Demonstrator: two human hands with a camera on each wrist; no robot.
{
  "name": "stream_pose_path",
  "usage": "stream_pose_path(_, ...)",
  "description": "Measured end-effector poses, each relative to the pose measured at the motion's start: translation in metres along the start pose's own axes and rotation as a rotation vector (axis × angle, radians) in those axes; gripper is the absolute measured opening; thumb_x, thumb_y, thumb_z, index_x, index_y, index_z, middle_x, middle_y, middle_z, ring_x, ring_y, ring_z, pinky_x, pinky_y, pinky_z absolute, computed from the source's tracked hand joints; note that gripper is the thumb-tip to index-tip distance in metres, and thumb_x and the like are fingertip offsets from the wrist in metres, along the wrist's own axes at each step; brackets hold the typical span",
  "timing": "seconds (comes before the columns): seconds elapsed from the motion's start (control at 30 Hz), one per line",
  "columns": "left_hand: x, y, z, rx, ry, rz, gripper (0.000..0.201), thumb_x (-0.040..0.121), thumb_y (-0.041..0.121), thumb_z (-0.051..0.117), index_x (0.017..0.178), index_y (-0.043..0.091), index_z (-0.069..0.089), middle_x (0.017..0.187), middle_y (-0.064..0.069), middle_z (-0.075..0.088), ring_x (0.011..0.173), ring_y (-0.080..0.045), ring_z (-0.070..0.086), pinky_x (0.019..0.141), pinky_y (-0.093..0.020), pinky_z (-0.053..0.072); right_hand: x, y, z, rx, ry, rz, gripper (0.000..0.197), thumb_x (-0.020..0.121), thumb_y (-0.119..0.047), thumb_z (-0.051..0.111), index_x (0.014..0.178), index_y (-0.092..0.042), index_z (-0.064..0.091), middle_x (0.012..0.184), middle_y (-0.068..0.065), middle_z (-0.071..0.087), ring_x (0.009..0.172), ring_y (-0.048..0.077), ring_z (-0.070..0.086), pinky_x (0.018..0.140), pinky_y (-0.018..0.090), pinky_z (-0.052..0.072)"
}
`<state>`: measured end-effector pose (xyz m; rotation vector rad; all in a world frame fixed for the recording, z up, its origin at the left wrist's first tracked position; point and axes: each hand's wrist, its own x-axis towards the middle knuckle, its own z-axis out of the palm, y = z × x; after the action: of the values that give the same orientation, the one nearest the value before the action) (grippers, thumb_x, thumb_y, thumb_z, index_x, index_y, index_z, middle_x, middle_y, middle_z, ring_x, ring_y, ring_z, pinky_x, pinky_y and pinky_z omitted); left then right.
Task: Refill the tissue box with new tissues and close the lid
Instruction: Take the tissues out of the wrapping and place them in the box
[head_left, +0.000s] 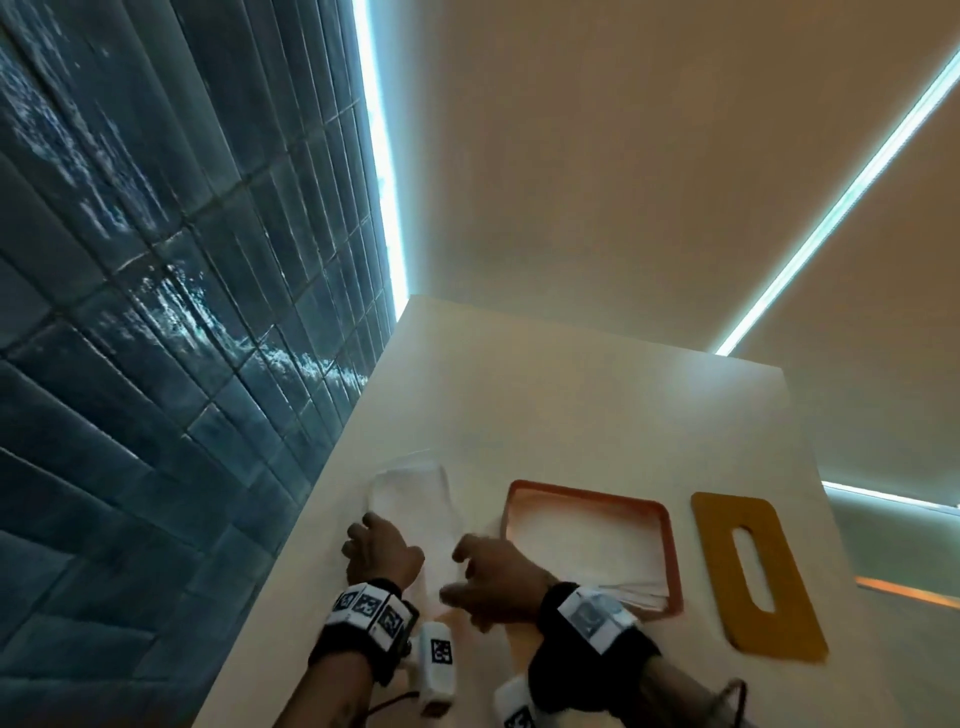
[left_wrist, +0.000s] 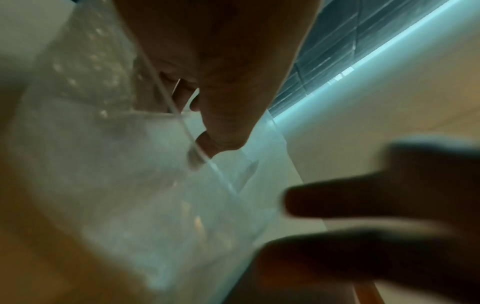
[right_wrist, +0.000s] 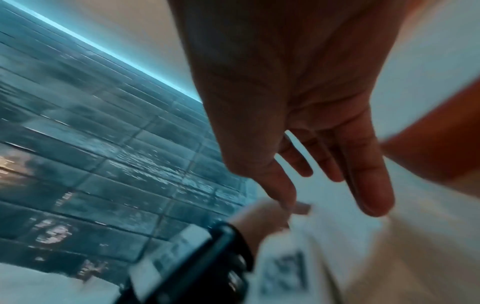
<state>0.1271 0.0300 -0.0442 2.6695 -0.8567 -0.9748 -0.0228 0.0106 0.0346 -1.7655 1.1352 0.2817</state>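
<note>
An orange tissue box (head_left: 670, 551) lies open on the white table, with white tissues (head_left: 582, 545) inside and their layered edges showing at the near end. Its yellow slotted lid (head_left: 722, 561) lies flat to the right of the box. Left of the box is a clear plastic wrapper (head_left: 415, 493). My left hand (head_left: 382, 545) holds its near end. In the left wrist view the fingers (left_wrist: 221, 131) pinch the wrapper (left_wrist: 116, 164). My right hand (head_left: 483, 577) hovers blurred between wrapper and box, fingers (right_wrist: 363, 174) spread and holding nothing.
A dark blue tiled wall (head_left: 156, 312) runs along the table's left edge. The table's (head_left: 597, 415) far half is bare white surface. Wrist cameras (head_left: 439, 660) hang below both wrists near the front edge.
</note>
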Motion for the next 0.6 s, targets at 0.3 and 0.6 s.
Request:
stream_pose_path(0.3, 0.032, -0.02, -0.001, -0.435, -0.252, -0.071, 0.059, 0.056, 0.025, 0.082, 0.106, -0.002, 0.065, 0.099, -0.02, 0.072, 0.088, -0.035, 0.069, 0.085, -0.046, 0.057, 0.05, 0.031, 0.044, 0.002, -0.038, 0.163, 0.061, 0.07, -0.038, 0.063, 0.122, -0.012, 0.045, 0.121, 0.012, 0.059, 0.108, 0.032, 0.063, 0.087, 0.039, 0.056)
stream_pose_path(0.6, 0.012, -0.004, -0.058, -0.707, -0.284, 0.006, 0.017, 0.079, 0.007, 0.068, 0.094, 0.0, 0.065, 0.087, -0.02, 0.07, 0.073, -0.033, 0.065, 0.065, -0.036, 0.055, 0.031, 0.02, 0.037, 0.073, 0.015, 0.173, 0.057, 0.082, -0.019, 0.056, 0.133, -0.009, 0.033, 0.134, 0.013, 0.051, 0.123, 0.034, 0.051, 0.101, 0.039, 0.044)
